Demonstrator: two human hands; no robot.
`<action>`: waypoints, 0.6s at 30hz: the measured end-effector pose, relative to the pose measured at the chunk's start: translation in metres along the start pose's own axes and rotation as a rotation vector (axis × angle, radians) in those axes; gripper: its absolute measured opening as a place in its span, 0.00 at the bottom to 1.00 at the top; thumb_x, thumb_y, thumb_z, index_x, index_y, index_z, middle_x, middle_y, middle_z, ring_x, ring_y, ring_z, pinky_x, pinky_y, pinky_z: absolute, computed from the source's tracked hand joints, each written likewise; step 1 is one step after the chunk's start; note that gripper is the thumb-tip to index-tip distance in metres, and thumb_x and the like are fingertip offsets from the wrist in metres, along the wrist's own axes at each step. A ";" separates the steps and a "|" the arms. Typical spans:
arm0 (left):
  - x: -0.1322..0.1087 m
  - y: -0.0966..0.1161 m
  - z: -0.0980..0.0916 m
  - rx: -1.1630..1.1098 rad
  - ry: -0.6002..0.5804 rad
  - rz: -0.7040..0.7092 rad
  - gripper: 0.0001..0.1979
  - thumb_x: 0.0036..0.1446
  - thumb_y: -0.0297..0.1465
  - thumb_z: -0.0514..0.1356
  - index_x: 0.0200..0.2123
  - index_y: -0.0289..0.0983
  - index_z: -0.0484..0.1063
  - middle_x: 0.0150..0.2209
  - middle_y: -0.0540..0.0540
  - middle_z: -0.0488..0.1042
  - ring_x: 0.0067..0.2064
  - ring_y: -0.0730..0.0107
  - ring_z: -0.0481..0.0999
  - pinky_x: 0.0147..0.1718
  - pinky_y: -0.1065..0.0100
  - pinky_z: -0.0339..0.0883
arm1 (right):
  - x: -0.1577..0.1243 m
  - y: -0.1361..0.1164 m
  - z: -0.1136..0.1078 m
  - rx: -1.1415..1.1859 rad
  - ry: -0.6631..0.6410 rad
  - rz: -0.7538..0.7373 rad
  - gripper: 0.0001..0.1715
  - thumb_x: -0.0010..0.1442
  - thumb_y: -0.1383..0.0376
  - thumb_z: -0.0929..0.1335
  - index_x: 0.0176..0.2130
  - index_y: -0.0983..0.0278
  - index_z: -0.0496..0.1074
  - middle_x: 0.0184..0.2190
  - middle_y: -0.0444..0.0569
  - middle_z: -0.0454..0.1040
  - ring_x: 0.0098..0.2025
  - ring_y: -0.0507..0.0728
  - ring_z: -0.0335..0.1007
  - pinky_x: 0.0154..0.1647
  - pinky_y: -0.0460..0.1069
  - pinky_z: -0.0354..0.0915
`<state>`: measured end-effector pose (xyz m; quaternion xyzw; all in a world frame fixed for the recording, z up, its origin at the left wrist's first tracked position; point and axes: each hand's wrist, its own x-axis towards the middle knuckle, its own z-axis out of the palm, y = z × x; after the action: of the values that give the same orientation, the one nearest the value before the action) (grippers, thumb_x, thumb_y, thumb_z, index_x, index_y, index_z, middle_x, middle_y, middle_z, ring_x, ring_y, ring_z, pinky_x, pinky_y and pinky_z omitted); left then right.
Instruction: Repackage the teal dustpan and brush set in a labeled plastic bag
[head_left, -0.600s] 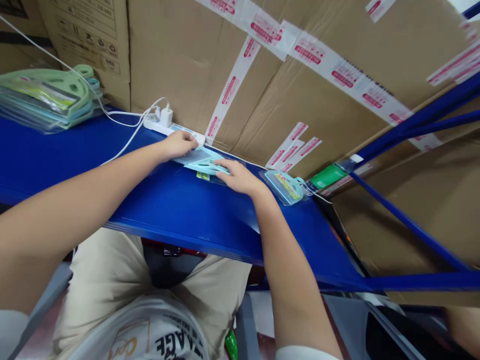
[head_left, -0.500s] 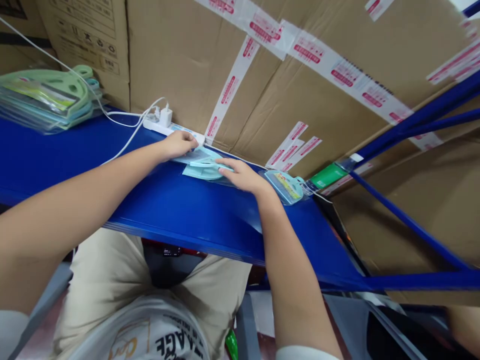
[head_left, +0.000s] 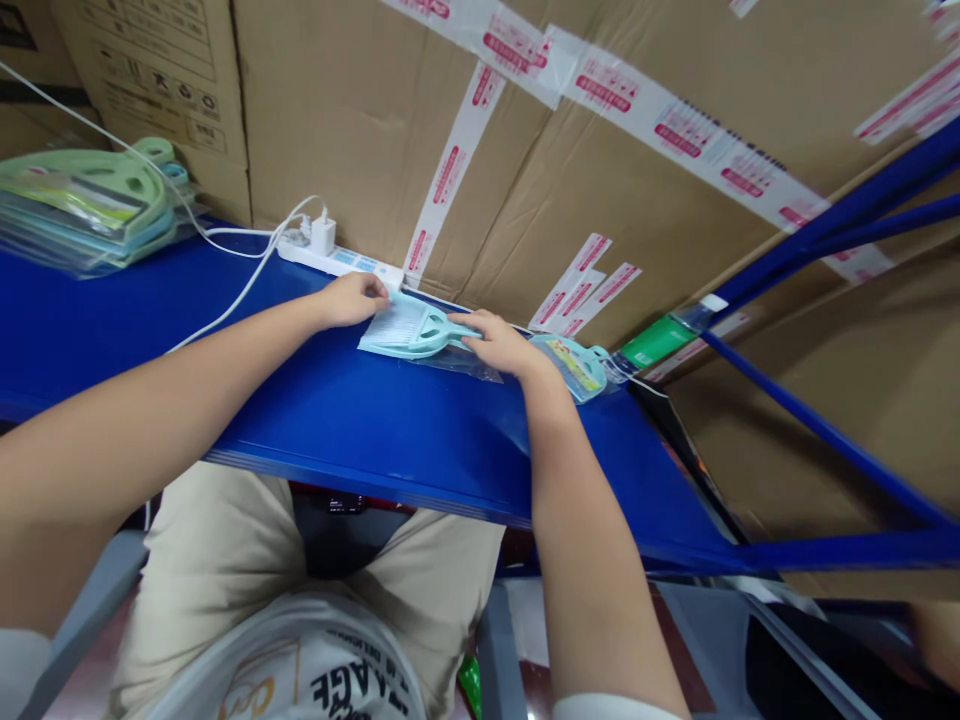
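A pale blue mini brush and dustpan set (head_left: 409,330) lies on the blue table (head_left: 337,420), over a clear plastic bag (head_left: 469,364). My left hand (head_left: 351,298) presses curled fingers on the set's far left corner. My right hand (head_left: 504,343) pinches its handle end. A packaged pale blue set (head_left: 576,366) lies just right of my right hand.
A stack of bagged green and blue sets (head_left: 82,205) sits at the far left. A white power strip (head_left: 337,258) with a charger and cables runs along taped cardboard boxes (head_left: 525,150) behind. Blue shelf rails (head_left: 825,430) stand to the right.
My right hand has slid right, from on top of the set to its handle end. The set now lies flatter with the brush on the pan. The view shifted slightly.
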<state>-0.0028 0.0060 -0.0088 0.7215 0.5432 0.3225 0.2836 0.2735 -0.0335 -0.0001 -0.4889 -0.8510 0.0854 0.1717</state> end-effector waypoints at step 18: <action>-0.009 0.005 0.008 0.327 -0.177 0.191 0.19 0.54 0.36 0.63 0.49 0.39 0.81 0.42 0.45 0.83 0.46 0.60 0.82 0.50 0.66 0.71 | -0.003 -0.032 0.005 0.888 0.041 0.731 0.13 0.67 0.76 0.68 0.31 0.64 0.73 0.24 0.43 0.74 0.20 0.47 0.68 0.16 0.40 0.61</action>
<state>0.0041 -0.0039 -0.0116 0.8316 0.4905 0.1908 0.1776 0.2469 -0.0525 0.0045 -0.6338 -0.5059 0.4787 0.3365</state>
